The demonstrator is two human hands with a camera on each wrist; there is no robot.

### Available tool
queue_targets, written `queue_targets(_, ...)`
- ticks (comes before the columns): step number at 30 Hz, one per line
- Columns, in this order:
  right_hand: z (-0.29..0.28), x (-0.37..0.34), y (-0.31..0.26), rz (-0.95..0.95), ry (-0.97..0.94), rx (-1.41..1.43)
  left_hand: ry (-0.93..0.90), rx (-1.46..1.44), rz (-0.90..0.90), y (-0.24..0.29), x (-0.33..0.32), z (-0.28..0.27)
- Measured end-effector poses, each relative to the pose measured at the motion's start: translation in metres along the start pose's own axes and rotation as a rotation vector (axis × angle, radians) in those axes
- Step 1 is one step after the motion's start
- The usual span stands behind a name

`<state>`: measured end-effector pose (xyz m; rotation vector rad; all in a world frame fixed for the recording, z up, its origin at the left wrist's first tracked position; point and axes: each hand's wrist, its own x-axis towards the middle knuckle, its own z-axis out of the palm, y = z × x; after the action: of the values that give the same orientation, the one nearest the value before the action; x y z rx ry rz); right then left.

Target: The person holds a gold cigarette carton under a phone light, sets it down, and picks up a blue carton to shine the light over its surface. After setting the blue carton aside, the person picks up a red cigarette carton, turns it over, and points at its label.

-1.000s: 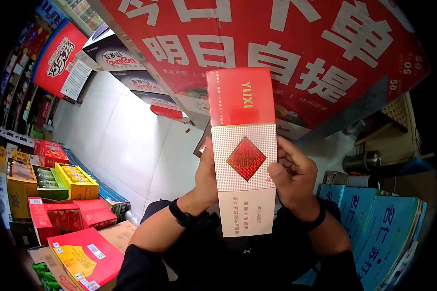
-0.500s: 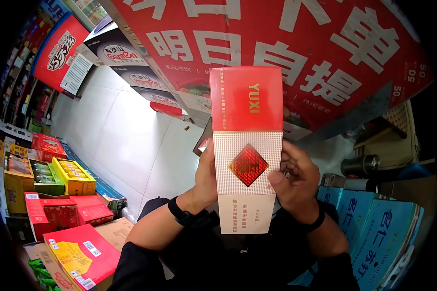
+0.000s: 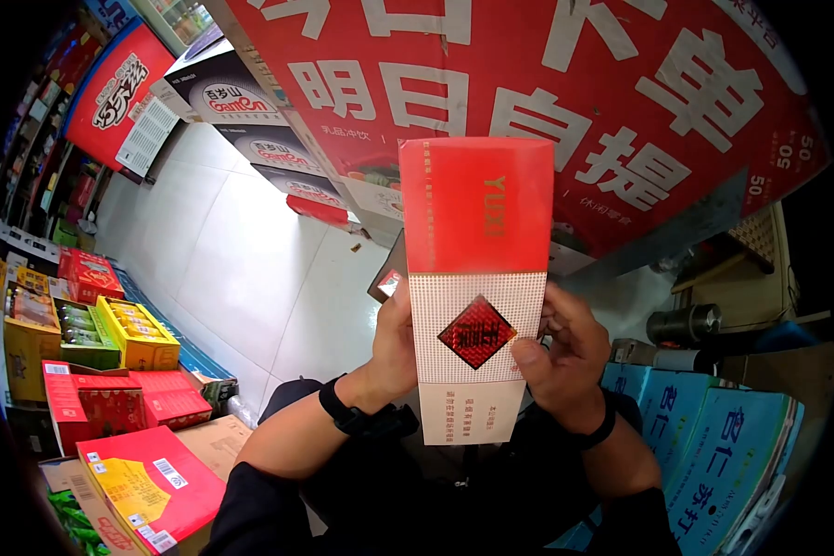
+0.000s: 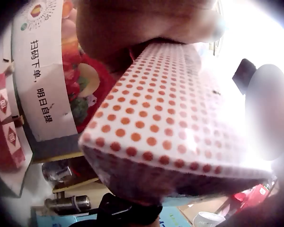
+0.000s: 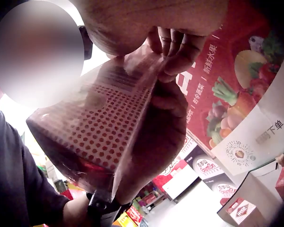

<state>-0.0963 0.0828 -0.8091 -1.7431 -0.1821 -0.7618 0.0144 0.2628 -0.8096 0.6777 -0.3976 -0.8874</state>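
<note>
Both hands hold a long Yuxi cigarette carton [image 3: 477, 324] upright in front of the body. It has a red top part, a dotted white middle with a red diamond, and a plain pale bottom. My left hand [image 3: 394, 347] grips its left edge, with most fingers hidden behind it. On the right edge, my right hand [image 3: 570, 357] has its thumb on the front face and its fingers curled at the side. Glossy clear film covers the carton [image 5: 102, 118] in the right wrist view, and dotted sides of the carton [image 4: 146, 109] fill the left wrist view.
An open box with a cigarette pack [image 5: 244, 211] stands beyond the carton. A big red printed board [image 3: 343, 93] rises ahead. Stacked water cartons [image 3: 227, 97] stand at back left, snack boxes [image 3: 139, 334] at left, blue cartons [image 3: 713, 463] at right. A metal flask [image 3: 684, 324] stands behind these.
The carton's red top end has tilted closer to the head camera and slightly right, so it looks wider. Both hands keep their hold at its sides.
</note>
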Motion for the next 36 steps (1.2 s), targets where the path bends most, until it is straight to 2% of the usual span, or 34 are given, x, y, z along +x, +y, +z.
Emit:
queue_targets(2,0.0,0.0,0.001,-0.015,0.002,-0.001,-0.019,-0.069,0.023,-0.002,0.0,0.001)
queue_targets(5,0.0,0.0,0.002,-0.021,0.004,-0.001,0.021,0.006,0.001,0.002,0.001,0.006)
queue_targets(8,0.001,0.001,-0.001,-0.005,-0.002,0.007,-0.032,-0.085,0.044,-0.001,0.001,0.004)
queue_targets(11,0.001,0.001,0.001,-0.015,-0.006,-0.008,-0.012,-0.152,0.017,-0.002,0.0,0.002)
queue_targets(17,0.0,0.001,-0.002,0.008,-0.002,0.001,0.028,0.004,0.042,-0.001,-0.001,0.003)
queue_targets(20,0.001,0.0,-0.002,0.025,0.004,0.018,-0.016,-0.067,0.043,-0.005,-0.002,-0.004)
queue_targets(23,0.0,0.002,-0.006,0.044,0.005,0.019,0.128,-0.008,-0.042,-0.003,-0.003,0.005)
queue_targets(32,0.003,0.001,-0.013,0.112,0.048,0.053,0.032,-0.105,0.048,-0.007,-0.004,-0.001)
queue_targets(36,0.004,-0.001,-0.011,0.099,0.057,0.032,0.117,-0.055,0.023,-0.006,-0.004,0.005)
